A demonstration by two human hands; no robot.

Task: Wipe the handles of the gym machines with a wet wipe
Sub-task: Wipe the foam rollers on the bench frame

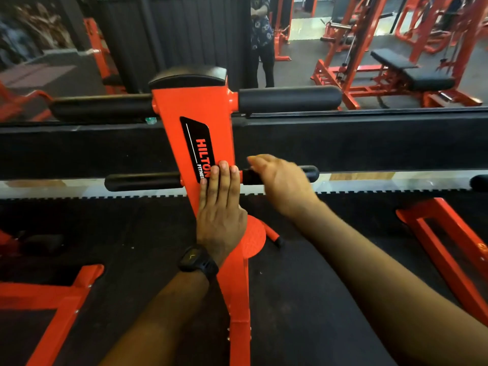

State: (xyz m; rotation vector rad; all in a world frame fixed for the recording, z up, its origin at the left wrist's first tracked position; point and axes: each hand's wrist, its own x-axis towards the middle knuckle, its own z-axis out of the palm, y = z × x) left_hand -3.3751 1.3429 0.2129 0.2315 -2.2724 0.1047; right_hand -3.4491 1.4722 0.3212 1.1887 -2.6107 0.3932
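An orange gym machine post (211, 107) stands in front of me with a black label. Two thin black handles stick out low on it: the left handle (142, 182) is bare, and the right handle (310, 172) is partly covered by my right hand (280, 184). That hand lies over the right handle, fingers curled round it; no wet wipe shows in it. My left hand (220, 207) rests flat on the post, fingers straight and together, a black watch on the wrist. Two thick black foam rollers (289, 99) stick out higher up.
A mirror wall behind the machine reflects a standing person (261, 35), orange racks and a black bench (412, 72). Orange frame bars lie on the black rubber floor at the lower left (52, 297) and right (443, 233). An orange round foot plate (254, 240) sits by the post.
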